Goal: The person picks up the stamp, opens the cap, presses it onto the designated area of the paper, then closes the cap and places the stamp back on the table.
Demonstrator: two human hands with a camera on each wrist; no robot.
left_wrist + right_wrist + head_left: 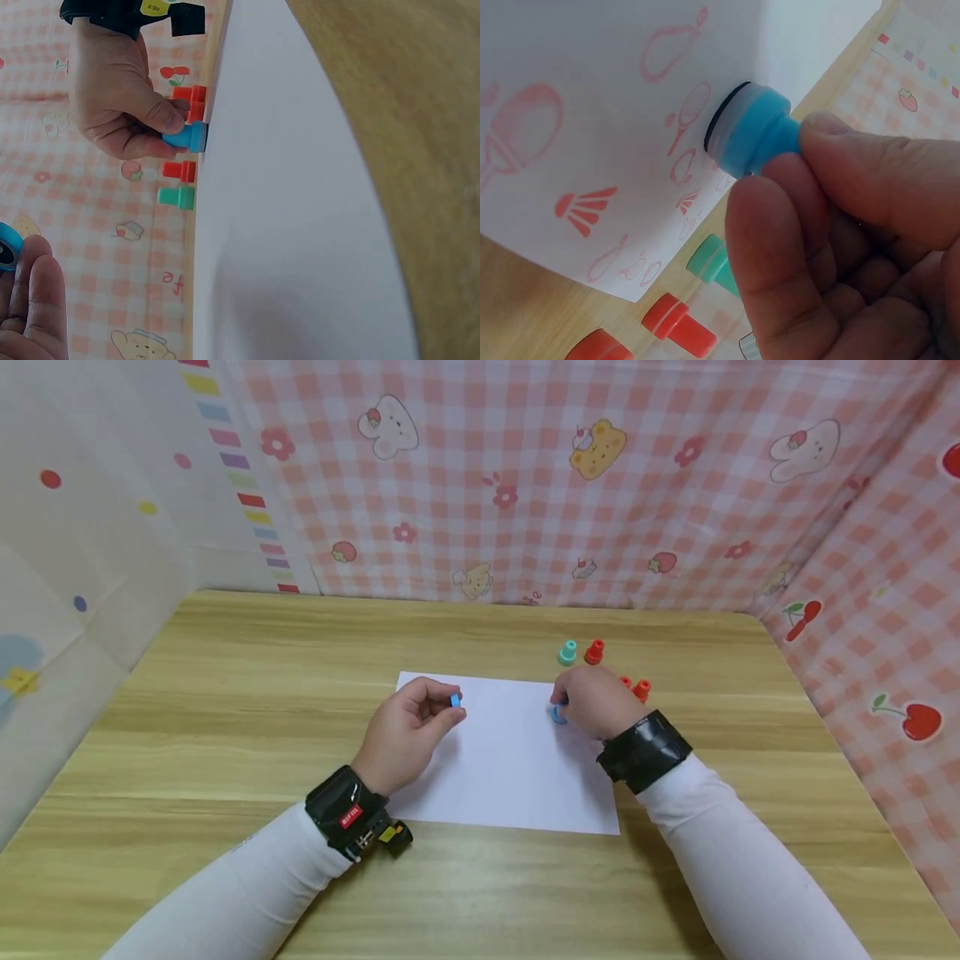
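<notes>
My right hand (596, 697) pinches a blue toy stamp (757, 131) by its handle, between thumb and fingers. The stamp's dark face is right at the white paper (510, 760), over its right part. Faint red prints (585, 210), among them racket and shuttlecock shapes, mark the paper in the right wrist view. Above the left part of the sheet, my left hand (405, 731) holds a small blue round cap (7, 246) between thumb and fingers. In the head view only a bit of that cap shows at the fingertips.
Behind the right hand stand a green stamp (567, 652) and a red stamp (595, 652). More red stamps (641, 691) are partly hidden beside that hand. The wooden table (225, 710) ends at a checked cloth backdrop (465, 510), with cloth at both sides.
</notes>
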